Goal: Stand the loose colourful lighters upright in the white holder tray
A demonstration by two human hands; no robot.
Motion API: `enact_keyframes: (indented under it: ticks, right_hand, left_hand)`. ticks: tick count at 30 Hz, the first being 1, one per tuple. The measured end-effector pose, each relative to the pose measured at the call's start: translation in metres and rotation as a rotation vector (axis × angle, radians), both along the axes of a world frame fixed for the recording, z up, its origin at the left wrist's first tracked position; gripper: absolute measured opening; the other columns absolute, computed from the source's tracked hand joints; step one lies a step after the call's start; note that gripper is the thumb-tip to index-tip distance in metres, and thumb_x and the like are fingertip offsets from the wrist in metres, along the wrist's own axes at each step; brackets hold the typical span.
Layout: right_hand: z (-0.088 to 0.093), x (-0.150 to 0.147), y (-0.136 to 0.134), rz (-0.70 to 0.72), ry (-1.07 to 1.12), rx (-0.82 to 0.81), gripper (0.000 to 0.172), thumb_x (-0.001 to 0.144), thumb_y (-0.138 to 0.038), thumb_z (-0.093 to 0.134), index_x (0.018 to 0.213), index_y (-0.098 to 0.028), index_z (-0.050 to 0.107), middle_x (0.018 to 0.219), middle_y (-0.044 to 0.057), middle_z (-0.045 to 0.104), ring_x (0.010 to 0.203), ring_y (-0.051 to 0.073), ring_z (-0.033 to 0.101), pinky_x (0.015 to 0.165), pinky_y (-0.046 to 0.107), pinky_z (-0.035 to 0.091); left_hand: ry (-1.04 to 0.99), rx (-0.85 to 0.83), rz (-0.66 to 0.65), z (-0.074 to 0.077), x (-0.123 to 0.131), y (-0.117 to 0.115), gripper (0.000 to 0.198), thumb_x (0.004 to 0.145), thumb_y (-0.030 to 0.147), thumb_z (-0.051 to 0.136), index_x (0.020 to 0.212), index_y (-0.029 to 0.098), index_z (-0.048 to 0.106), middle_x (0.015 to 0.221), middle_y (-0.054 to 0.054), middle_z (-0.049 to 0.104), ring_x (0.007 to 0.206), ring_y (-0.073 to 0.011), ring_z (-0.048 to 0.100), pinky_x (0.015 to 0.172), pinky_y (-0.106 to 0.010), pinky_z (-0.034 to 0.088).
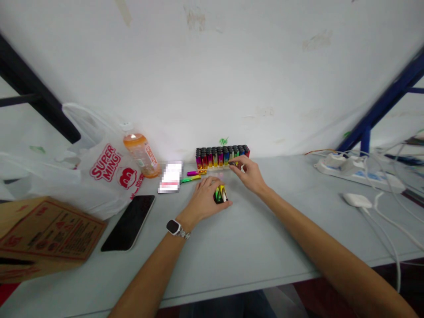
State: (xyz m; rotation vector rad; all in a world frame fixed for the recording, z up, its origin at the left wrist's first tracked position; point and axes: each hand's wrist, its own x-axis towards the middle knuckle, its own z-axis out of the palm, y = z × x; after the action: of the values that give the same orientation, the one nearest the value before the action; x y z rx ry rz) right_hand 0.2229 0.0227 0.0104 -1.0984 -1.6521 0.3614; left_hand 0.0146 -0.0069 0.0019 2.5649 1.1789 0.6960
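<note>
Several colourful lighters (220,157) with black tops stand upright in tight rows in a tray near the wall. My left hand (207,196) is closed around a few lighters (221,194), among them a green and a yellow one, just above the table. At the right front of the rows, my right hand (247,172) pinches a lighter (234,164) between thumb and fingers; its colour is mostly hidden. Left of the rows, a purple lighter (194,173) and a green-yellow lighter (191,179) lie flat on the table.
On the left are a blurred-out white rectangle (171,176), a drink bottle (142,152), a black phone (129,223), a white plastic bag (99,176) and a cardboard box (53,234). To the right lie a power strip (361,172), a white charger (357,200) and cables.
</note>
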Motion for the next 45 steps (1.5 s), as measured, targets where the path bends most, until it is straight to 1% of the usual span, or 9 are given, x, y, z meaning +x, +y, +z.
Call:
enact_keyframes:
  ticks: [4, 10, 23, 26, 30, 33, 38, 41, 45]
  right_hand:
    - [0.003, 0.005, 0.025, 0.017, -0.026, -0.015, 0.028, 0.086, -0.035, 0.06, 0.109, -0.021, 0.066, 0.093, 0.005, 0.068, 0.072, 0.017, 0.058, 0.069, 0.031, 0.046]
    - [0.003, 0.004, 0.051, 0.04, -0.121, -0.03, 0.018, 0.082, -0.031, 0.061, 0.095, -0.02, 0.068, 0.074, 0.0, 0.065, 0.066, 0.016, 0.058, 0.067, 0.029, 0.045]
    - [-0.004, 0.003, 0.065, 0.12, 0.014, -0.113, 0.021, 0.081, -0.034, 0.064, 0.093, -0.017, 0.069, 0.071, 0.001, 0.066, 0.063, 0.015, 0.058, 0.062, 0.028, 0.044]
    - [-0.004, 0.005, 0.066, 0.073, -0.075, -0.083, 0.02, 0.085, -0.032, 0.06, 0.091, -0.016, 0.07, 0.074, 0.003, 0.064, 0.064, 0.016, 0.057, 0.064, 0.03, 0.045]
    - [-0.001, 0.003, 0.057, -0.126, -0.364, 0.068, 0.021, 0.089, -0.028, 0.058, 0.096, -0.017, 0.073, 0.099, 0.011, 0.057, 0.084, 0.02, 0.057, 0.074, 0.034, 0.048]
    - [0.0, -0.001, 0.046, -0.259, -0.488, 0.067, 0.028, 0.092, -0.03, 0.055, 0.11, -0.018, 0.072, 0.109, 0.013, 0.049, 0.09, 0.024, 0.056, 0.072, 0.035, 0.048]
    - [-0.003, -0.014, 0.018, -0.277, -0.518, -0.017, 0.047, 0.091, -0.029, 0.054, 0.137, -0.018, 0.054, 0.116, 0.014, 0.052, 0.09, 0.024, 0.058, 0.072, 0.035, 0.049]
    - [-0.004, -0.024, -0.005, -0.265, -0.512, -0.198, 0.033, 0.087, -0.04, 0.059, 0.109, -0.017, 0.065, 0.104, 0.012, 0.062, 0.083, 0.023, 0.061, 0.069, 0.033, 0.047]
    - [0.002, -0.033, -0.026, -0.146, -0.712, -0.521, 0.03, 0.079, -0.047, 0.064, 0.077, -0.017, 0.07, 0.087, 0.012, 0.068, 0.074, 0.021, 0.064, 0.065, 0.029, 0.044]
  left_hand:
    - [0.052, -0.029, -0.006, -0.001, -0.003, 0.001, 0.059, 0.068, 0.049, 0.083, 0.117, 0.025, 0.062, 0.13, -0.009, 0.058, 0.121, -0.0325, 0.052, 0.103, -0.051, 0.041]
    - [0.039, -0.071, -0.012, -0.002, -0.005, 0.004, 0.056, 0.071, 0.043, 0.082, 0.119, 0.025, 0.062, 0.129, -0.007, 0.059, 0.123, -0.0311, 0.052, 0.107, -0.05, 0.039]
    - [0.005, -0.076, -0.005, -0.003, -0.006, 0.006, 0.054, 0.072, 0.04, 0.08, 0.12, 0.025, 0.06, 0.129, -0.007, 0.063, 0.122, -0.0315, 0.054, 0.104, -0.05, 0.041]
    - [0.009, -0.078, -0.01, -0.004, -0.006, 0.007, 0.056, 0.073, 0.041, 0.08, 0.122, 0.025, 0.058, 0.13, -0.007, 0.063, 0.123, -0.0309, 0.053, 0.105, -0.049, 0.04]
    - [0.017, -0.09, -0.01, -0.004, -0.006, 0.008, 0.057, 0.072, 0.042, 0.08, 0.122, 0.025, 0.058, 0.131, -0.006, 0.063, 0.124, -0.0307, 0.053, 0.105, -0.049, 0.04]
    - [0.015, -0.092, -0.019, -0.003, -0.006, 0.007, 0.057, 0.073, 0.043, 0.079, 0.122, 0.025, 0.058, 0.131, -0.007, 0.063, 0.123, -0.0313, 0.054, 0.105, -0.05, 0.04]
    - [-0.017, -0.119, -0.019, -0.003, -0.011, 0.009, 0.077, 0.068, 0.044, 0.082, 0.135, 0.021, 0.05, 0.137, -0.013, 0.057, 0.128, -0.034, 0.051, 0.109, -0.052, 0.039]
    - [-0.062, -0.131, -0.042, -0.004, -0.014, 0.011, 0.091, 0.065, 0.041, 0.084, 0.142, 0.018, 0.043, 0.14, -0.016, 0.054, 0.131, -0.0347, 0.049, 0.112, -0.05, 0.038]
    - [-0.071, -0.161, -0.038, -0.004, -0.016, 0.012, 0.091, 0.065, 0.042, 0.083, 0.142, 0.013, 0.043, 0.14, -0.018, 0.053, 0.13, -0.0353, 0.05, 0.112, -0.049, 0.039]
